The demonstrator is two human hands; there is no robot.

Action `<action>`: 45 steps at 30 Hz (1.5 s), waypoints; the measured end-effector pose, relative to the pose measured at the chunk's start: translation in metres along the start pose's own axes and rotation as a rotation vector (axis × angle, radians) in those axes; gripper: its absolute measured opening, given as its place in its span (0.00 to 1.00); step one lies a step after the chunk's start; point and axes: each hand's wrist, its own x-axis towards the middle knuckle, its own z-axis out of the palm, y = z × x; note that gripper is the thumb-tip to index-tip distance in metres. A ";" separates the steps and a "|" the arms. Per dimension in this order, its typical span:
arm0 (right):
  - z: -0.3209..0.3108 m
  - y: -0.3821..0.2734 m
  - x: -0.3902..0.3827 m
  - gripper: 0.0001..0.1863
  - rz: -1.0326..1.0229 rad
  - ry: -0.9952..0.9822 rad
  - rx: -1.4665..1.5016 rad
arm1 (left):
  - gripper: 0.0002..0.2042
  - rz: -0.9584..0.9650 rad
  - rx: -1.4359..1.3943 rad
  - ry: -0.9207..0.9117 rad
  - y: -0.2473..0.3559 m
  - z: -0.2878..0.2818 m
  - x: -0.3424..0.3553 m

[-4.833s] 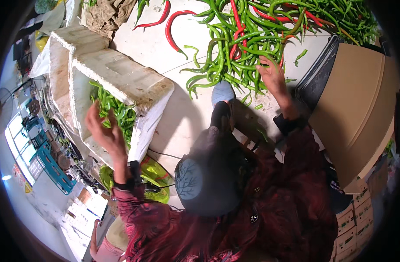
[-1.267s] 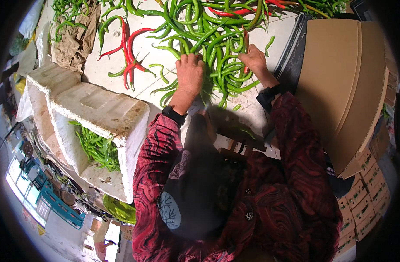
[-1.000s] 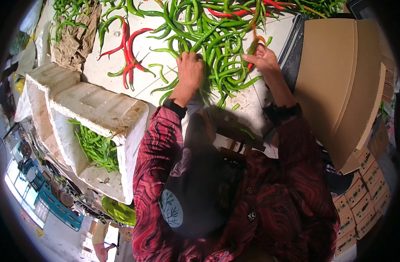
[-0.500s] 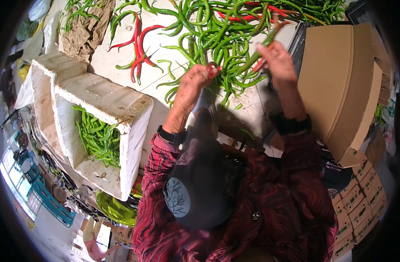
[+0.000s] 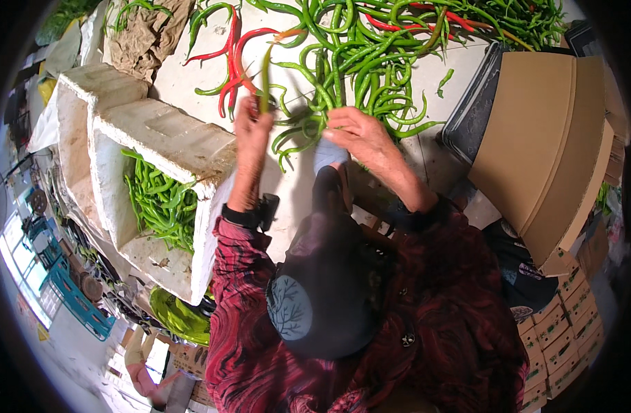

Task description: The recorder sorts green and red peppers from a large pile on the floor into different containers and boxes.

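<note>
My left hand [image 5: 252,125] is closed, with a long green chili pepper [image 5: 266,77] standing up from its fingers. Something dark red also shows at these fingertips, too blurred to make out. Just beyond lie several red chili peppers [image 5: 233,51], spread on the pale tiled surface. At the near edge of the loose green chili peppers [image 5: 370,58], my right hand [image 5: 362,132] has its fingers curled in. Its thumb and fingertips meet at a curved green chili pepper [image 5: 308,126] and appear to pinch it.
On the left, a dirty white foam box [image 5: 212,234] holds green chilies [image 5: 161,206]. Crumpled brown paper [image 5: 147,41] lies at the back left. To the right stand a brown cardboard box [image 5: 529,131] and a black crate [image 5: 470,110]; stacked cartons [image 5: 560,337] sit lower right.
My left hand has moved left toward the red chilies and now holds a green chili upright. My right hand, which held a raised chili, has come down leftward to the green chilies' near edge.
</note>
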 end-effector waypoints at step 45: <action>-0.053 -0.002 -0.055 0.15 0.052 -0.011 -0.192 | 0.21 0.104 -0.015 -0.122 0.119 0.053 -0.006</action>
